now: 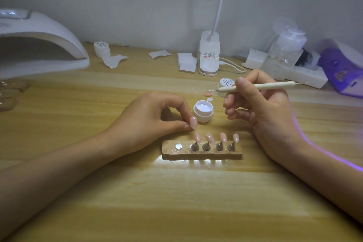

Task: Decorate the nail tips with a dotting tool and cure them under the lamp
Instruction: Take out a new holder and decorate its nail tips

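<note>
Here, pinching a glossy pink nail tip [193, 123] steady in left hand [157, 114], gripping a cream dotting tool [255, 87] pen-style in right hand [261, 108], open white gel pot [203, 110] close for dipping.

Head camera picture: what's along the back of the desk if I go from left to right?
Big white curing lamp, small lidded jar, stack of white wipes, desk lamp base, clear pump bottle, purple device.
</note>
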The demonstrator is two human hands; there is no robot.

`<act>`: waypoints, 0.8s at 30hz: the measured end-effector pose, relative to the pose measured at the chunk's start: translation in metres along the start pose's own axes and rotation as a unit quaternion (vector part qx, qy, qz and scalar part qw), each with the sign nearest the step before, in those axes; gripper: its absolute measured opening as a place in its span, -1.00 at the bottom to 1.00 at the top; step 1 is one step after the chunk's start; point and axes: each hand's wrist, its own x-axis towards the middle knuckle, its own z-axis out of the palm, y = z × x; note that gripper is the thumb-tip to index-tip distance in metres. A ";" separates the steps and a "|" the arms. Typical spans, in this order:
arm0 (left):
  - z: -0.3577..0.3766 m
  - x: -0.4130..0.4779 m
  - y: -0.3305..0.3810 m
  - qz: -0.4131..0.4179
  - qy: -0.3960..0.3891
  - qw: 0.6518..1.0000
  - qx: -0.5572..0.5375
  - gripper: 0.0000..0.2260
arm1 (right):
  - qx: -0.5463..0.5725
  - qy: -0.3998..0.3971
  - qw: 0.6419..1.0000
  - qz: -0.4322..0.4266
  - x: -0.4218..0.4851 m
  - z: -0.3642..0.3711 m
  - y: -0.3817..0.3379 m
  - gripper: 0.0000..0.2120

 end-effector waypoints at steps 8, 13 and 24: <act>0.000 0.000 0.000 -0.004 0.002 1.000 0.001 -0.86 | -0.019 -0.031 0.999 0.006 -0.003 0.002 -0.003 -0.83; 0.000 0.000 -0.001 -0.011 -0.001 1.000 -0.013 -0.86 | -0.021 -0.059 0.998 0.032 -0.006 0.007 -0.001 -0.81; 0.001 0.001 -0.001 -0.009 -0.001 1.000 -0.007 -0.86 | -0.055 -0.086 0.994 0.048 -0.006 0.010 0.002 -0.85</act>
